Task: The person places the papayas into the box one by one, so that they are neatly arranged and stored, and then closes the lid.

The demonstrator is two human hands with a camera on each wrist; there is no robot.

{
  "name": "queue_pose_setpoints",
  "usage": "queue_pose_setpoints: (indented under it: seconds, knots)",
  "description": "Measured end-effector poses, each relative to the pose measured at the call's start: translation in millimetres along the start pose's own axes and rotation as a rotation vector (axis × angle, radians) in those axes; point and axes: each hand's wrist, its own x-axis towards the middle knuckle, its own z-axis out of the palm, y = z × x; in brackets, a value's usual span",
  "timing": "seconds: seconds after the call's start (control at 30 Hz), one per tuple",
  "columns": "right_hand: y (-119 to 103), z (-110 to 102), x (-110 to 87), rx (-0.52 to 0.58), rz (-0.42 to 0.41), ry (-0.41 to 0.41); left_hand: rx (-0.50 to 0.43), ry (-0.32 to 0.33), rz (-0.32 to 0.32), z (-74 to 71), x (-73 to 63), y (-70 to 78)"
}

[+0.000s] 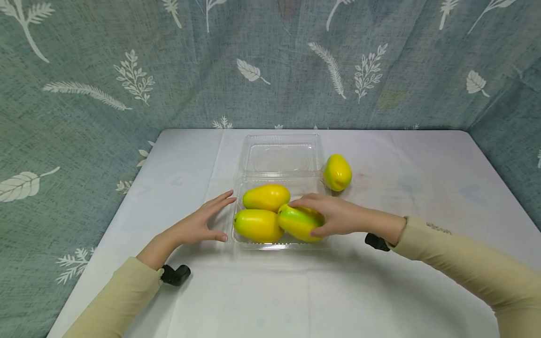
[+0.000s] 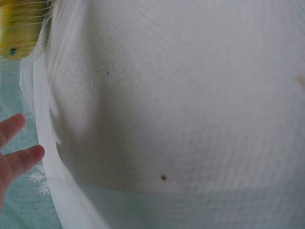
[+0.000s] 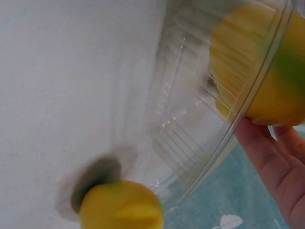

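Observation:
A clear plastic clamshell box [image 1: 279, 246] lies on the white table with its lid [image 1: 281, 157] laid back behind it. Two yellow-green mangoes sit in its left part, a rear mango [image 1: 266, 197] and a front mango [image 1: 258, 226]. My right hand [image 1: 334, 213] grips a third mango [image 1: 297, 223] in the right part of the box, thumb at the front and fingers over the back. This mango [image 3: 286, 76] shows partly through the clear wall in the right wrist view. My left hand [image 1: 203, 220] is spread at the box's left side, holding nothing.
Another mango [image 1: 337, 172] lies on the table right of the lid, just outside the box. White cloth covers the table [image 1: 422, 188]. A green leaf-patterned curtain [image 1: 270, 70] hangs behind and along the sides.

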Motion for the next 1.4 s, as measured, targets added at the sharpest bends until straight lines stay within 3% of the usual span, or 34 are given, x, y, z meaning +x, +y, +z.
queue_pose_setpoints:
  seconds: [0.27, 0.63, 1.4]
  knots:
    - [2, 3, -0.4, -0.052, -0.009, -0.016, 0.005, -0.001, 0.002, 0.3, 1.0, 0.6]
    - [6, 2, 0.4, 0.005, -0.002, -0.060, 0.015, -0.002, 0.003, 0.8, 1.4, -0.7]
    - [9, 3, 0.1, 0.036, -0.001, -0.027, 0.009, -0.004, 0.006, 1.1, 0.4, -0.6]
